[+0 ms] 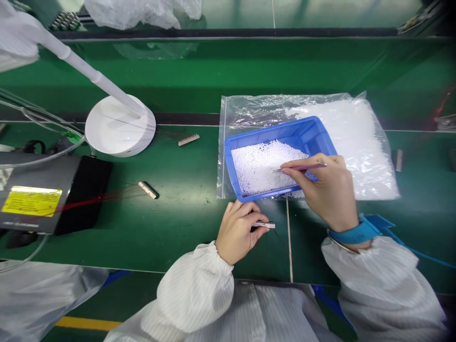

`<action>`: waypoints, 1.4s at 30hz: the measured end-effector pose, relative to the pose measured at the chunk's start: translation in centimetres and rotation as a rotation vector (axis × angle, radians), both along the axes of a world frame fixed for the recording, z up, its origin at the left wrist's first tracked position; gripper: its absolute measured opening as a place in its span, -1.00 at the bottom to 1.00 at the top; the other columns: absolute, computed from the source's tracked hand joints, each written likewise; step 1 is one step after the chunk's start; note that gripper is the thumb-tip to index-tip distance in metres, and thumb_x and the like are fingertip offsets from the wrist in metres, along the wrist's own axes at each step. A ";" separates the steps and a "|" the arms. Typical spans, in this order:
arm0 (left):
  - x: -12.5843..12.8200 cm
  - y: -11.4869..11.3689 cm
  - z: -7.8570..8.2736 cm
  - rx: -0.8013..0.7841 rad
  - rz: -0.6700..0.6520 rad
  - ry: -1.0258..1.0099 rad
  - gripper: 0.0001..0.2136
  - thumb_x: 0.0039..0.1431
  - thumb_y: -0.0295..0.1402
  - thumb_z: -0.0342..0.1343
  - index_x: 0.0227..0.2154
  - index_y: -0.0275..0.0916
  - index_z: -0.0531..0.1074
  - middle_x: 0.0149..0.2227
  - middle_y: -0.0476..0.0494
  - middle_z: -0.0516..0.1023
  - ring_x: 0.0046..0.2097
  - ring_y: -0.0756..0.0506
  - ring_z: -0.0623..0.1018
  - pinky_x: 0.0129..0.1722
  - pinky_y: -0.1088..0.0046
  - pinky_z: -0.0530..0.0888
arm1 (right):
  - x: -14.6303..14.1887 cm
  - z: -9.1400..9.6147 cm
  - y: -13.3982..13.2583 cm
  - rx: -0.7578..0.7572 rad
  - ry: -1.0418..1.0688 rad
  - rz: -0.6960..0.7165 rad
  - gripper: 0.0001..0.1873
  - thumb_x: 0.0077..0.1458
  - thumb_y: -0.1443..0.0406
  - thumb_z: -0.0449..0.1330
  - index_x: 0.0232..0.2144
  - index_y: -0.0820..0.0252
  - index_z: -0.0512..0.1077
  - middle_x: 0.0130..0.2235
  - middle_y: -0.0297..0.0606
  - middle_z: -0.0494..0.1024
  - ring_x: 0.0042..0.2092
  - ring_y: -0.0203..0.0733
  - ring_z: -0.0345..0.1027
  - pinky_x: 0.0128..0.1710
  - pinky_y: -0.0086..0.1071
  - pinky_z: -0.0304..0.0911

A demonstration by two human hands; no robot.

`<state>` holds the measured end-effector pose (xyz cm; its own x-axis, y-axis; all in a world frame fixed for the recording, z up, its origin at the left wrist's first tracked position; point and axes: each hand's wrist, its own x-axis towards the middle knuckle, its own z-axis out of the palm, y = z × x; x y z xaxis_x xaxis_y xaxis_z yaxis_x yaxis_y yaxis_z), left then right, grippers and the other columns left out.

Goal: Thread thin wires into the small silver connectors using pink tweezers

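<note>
Green table [185, 232], blue bin [281, 130], white beads [260, 166]

The table spans the scene from left to right. On its right half lies a clear zip bag [249, 111], its right part bulging with white filling [370, 156]. At the far left, a grey and black box [85, 194] carries a yellow label [32, 200]; beyond it a round white hood [121, 128] hangs on a jointed arm [81, 69].

The bin sits slanted over the bag, the beads covering its floor. At its near right side, the right hand [322, 187] grips pink tweezers [302, 167], tips pointing left at the beads; whether they touch any is too small to tell. A blue strap [354, 231] rings that wrist.

Just on the near side of the bin, the left hand [238, 230] pinches a small pale strip [265, 224] between thumb and fingers, its end jutting right. Similar strips lie on the table: one [188, 139] right of the hood, one [148, 190] nearer, between box and left hand, with thin wires trailing left. A small grey piece [399, 160] lies just right of the bag.
</note>
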<state>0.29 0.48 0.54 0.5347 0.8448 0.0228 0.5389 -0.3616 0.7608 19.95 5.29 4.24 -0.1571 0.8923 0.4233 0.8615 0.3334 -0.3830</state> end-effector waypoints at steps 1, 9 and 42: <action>0.0 0.0 0.0 -0.001 0.000 0.000 -0.90 0.14 -0.34 0.17 -0.30 -0.22 0.50 -0.31 -0.08 0.47 -0.20 -0.10 0.39 -0.27 0.34 0.28 | 0.0 0.0 0.1 -0.002 -0.003 0.003 -0.91 0.14 0.23 0.17 -0.35 0.07 0.47 -0.32 -0.35 0.58 -0.33 -0.17 0.41 -0.31 -0.19 0.18; 0.0 0.0 0.0 0.001 -0.003 0.011 -0.89 0.15 -0.32 0.16 -0.30 -0.21 0.50 -0.30 -0.08 0.48 -0.20 -0.11 0.39 -0.27 0.34 0.28 | -0.1 0.0 0.2 -0.008 -0.009 0.003 -0.91 0.14 0.24 0.17 -0.37 0.05 0.47 -0.32 -0.36 0.59 -0.33 -0.16 0.41 -0.28 -0.15 0.18; 0.1 0.1 -0.2 0.019 -0.028 0.029 -0.91 0.17 -0.34 0.14 -0.29 -0.18 0.50 -0.30 -0.07 0.45 -0.19 -0.10 0.38 -0.26 0.35 0.22 | -0.2 -1.2 -9.3 -0.191 0.289 0.069 -0.76 0.05 0.43 0.24 -0.22 0.03 0.46 -0.33 -0.41 0.60 -0.41 -0.26 0.34 -0.33 -0.22 0.16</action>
